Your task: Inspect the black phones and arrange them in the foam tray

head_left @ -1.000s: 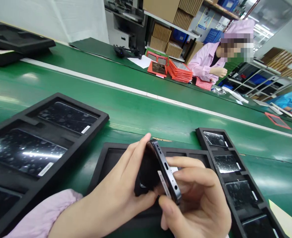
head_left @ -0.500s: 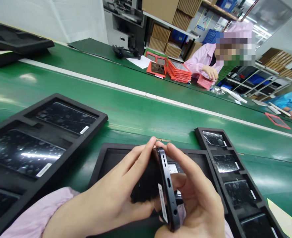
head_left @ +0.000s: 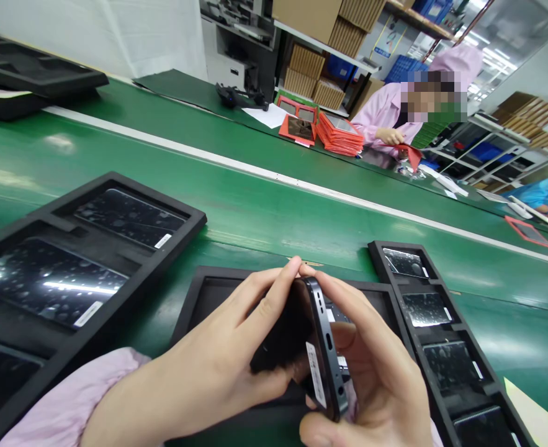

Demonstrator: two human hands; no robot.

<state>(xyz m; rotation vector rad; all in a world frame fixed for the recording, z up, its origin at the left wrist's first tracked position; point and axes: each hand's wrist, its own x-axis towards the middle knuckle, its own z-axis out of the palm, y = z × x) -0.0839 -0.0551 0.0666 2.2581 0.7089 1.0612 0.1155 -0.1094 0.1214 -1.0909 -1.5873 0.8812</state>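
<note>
Between my two hands a black smartphone [head_left: 328, 341] stands on edge, its bottom side with the speaker slots, charging port and round jack facing me. A white barcode label sticks to its screen side. My left hand [head_left: 218, 347] grips it from the left, with fingertips at the far upper edge and thumb near the screen. My right hand [head_left: 380, 366] wraps round the back and lower corner, its fingers partly hidden behind the phone. Under the hands lies a black foam tray [head_left: 390, 298], and part of something with white labels shows in it behind the phone.
A foam tray [head_left: 162, 273] of film-covered, labelled phones sits left; a narrower one [head_left: 455, 332] stands right. Yellow paper [head_left: 529, 410] lies lower right. Across the green bench [head_left: 255, 205], a person in pink [head_left: 380, 118] handles a red frame beside stacked red frames [head_left: 339, 133].
The phone and both hands have shifted slightly right in view, and the phone has tilted a little. Across the bench, the co-worker has lifted a red frame.
</note>
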